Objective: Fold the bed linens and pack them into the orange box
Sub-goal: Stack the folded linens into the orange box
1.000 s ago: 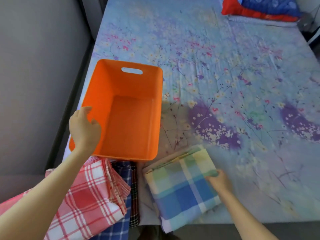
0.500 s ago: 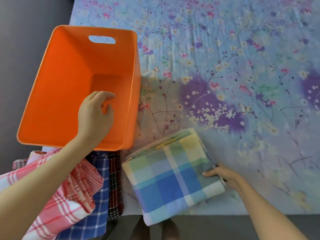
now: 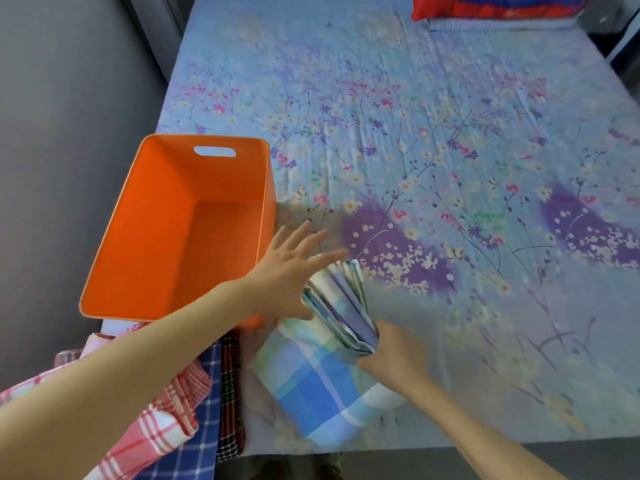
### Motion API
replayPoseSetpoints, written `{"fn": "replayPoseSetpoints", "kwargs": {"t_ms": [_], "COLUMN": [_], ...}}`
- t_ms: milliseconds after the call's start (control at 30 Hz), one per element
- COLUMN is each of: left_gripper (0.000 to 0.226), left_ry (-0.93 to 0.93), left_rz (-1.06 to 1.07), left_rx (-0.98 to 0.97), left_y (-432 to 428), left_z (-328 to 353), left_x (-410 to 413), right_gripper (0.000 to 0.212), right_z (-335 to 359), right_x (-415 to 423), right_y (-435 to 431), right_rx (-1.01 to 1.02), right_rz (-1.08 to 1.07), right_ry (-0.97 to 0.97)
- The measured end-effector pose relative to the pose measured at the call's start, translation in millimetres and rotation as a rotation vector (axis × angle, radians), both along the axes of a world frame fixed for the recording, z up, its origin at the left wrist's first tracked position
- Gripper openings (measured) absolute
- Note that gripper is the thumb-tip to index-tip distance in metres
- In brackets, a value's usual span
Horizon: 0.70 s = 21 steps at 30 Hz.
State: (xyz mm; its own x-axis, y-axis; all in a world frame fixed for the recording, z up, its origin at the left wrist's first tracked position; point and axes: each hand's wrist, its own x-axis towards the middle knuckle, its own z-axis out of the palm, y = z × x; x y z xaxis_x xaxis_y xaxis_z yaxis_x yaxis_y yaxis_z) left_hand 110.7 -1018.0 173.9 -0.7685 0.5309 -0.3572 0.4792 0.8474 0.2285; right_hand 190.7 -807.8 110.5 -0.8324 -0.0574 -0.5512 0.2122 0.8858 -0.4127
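Observation:
An empty orange box (image 3: pixel 145 244) stands on the bed at the left, its handle slot on the far wall. A folded blue-green plaid linen (image 3: pixel 311 386) lies at the bed's near edge, its right side lifted so the layered edges show. My right hand (image 3: pixel 391 355) grips that raised edge. My left hand (image 3: pixel 291 271) reaches across with fingers spread, over the linen's far left corner, just right of the box.
Folded red-white plaid cloth (image 3: pixel 156 424), a dark blue checked cloth (image 3: pixel 204 441) and a dark red-green checked cloth (image 3: pixel 230 410) lie at the near left under my left arm. A floral sheet (image 3: pixel 450 168) covers the bed. A red-blue pillow (image 3: pixel 491 8) sits far right.
My left hand left the box and swung right to the plaid linen, fingers now spread. My right hand has raised the linen's right edge off the bed.

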Motion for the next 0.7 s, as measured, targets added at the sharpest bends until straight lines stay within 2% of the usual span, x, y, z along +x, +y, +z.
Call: {"fn": "replayPoseSetpoints", "kwargs": {"t_ms": [33,100,167,267,367,467,533,600,700], "left_gripper": [0.112,0.125,0.124,0.111,0.120,0.122,0.112,0.097,0.075], "left_ry": [0.018,0.090,0.097,0.063,0.113,0.243,0.369,0.487,0.620], "left_rz": [-0.120,-0.290,-0.320,-0.164,0.040,0.164,0.219,0.299,0.362], "left_rx": [-0.083,-0.152,-0.147,-0.047,0.026,0.114,0.183,0.266,0.243], "left_y": [8,17,14,-7,-35,-63,-83,-114,-163], "left_z": [9,21,36,57,97,142,171,200,237], "left_x": [1,6,9,16,28,43,43,29,8], "right_gripper": [0.034,0.045,0.043,0.042,0.038,0.034,0.023,0.017,0.021], "right_z": [24,64,104,151,200,257,294,324,344], "right_x": [-1,-3,-7,-19,-39,-59,-69,-77,-93], "right_y": [-6,-14,-20,-26,-36,-63,-89,-124,-165], "right_rx": [0.092,0.271,0.338,0.360,0.403,0.416,0.482,0.467,0.383], "right_rz": [0.123,0.362,0.429,0.481,0.474,0.469,0.498,0.527,0.536], "right_ry": [0.163,0.494,0.622,0.751,0.868,0.930,0.895,0.847,0.983]}}
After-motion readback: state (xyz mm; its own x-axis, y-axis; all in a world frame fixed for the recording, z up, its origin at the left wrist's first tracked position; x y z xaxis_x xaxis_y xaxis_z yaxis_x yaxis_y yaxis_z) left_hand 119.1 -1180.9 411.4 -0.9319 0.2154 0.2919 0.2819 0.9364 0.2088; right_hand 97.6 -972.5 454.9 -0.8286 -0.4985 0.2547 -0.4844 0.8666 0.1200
